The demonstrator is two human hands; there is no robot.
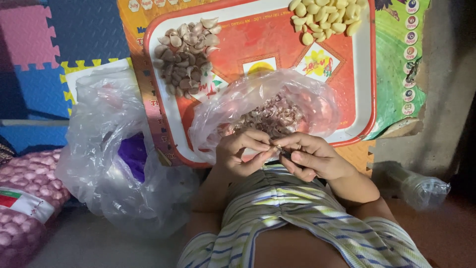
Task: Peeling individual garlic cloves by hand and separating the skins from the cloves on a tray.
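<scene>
Pinched between both hands: a small clove (275, 147), mostly hidden, so long axis and pointing direction cannot be told. Left hand (243, 151) curled, thumb and forefinger pressed together on the clove's left side. Right hand (311, 156) closed on its right side, fingertips meeting the left ones, with a dark thin thing (286, 155) tucked under the fingers, too hidden to name. Clove held at the near edge of the tray (369, 74), just over the mouth of a clear bag (223, 111).

Inside that bag, lying on the tray: a heap of pinkish skins (275, 116). On the tray far left: a pile of unpeeled cloves (186, 54). Far right: a pile of peeled cloves (325, 20), pale yellow. Under the tray: coloured foam mats (34, 44).

Left of the hands: a big crumpled bag (106, 144) with something purple inside. Further left, near: a pink mesh sack (25, 198) of garlic. Right, on the floor: a clear bottle (421, 188) lying on its side. Near edge: a striped shirt (297, 218)
</scene>
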